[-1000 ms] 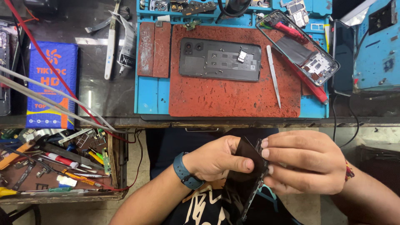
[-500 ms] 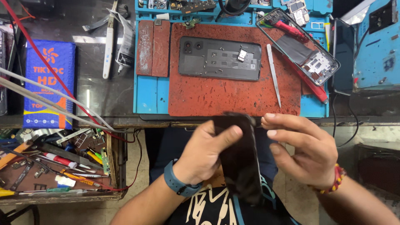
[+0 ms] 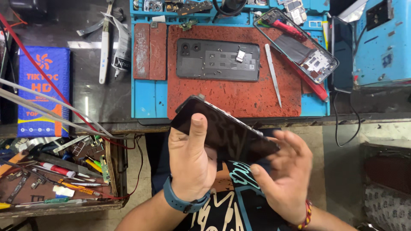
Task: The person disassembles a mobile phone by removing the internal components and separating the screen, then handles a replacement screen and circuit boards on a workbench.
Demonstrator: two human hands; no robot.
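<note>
One dark phone screen panel is held tilted above the lap, just in front of the desk edge. The left hand is clamped on its near-left end, the thumb laid flat on the glass and the fingers hidden beneath. The right hand is spread open at the panel's lower right end, fingers apart and touching its edge and underside; a firm grasp there cannot be told. A blue watch band is worn on the left wrist, and a red beaded bracelet on the right.

Beyond the hands, one blue repair mat is laid on the desk, with one worn red pad on top of it. On the pad, straight ahead of the panel, one dark phone back cover is seen lying flat, several tiny screws dotted over it. One pale prying tool is set just right of the cover. Farther right of it, one opened phone frame is tilted across the mat's corner, with one red-handled tool lying beneath it.

Well to the left of the left hand, one blue box is placed on the desk, and one white-handled tool lies beyond it. One open drawer crowded with small tools is seen level with the left hand.
</note>
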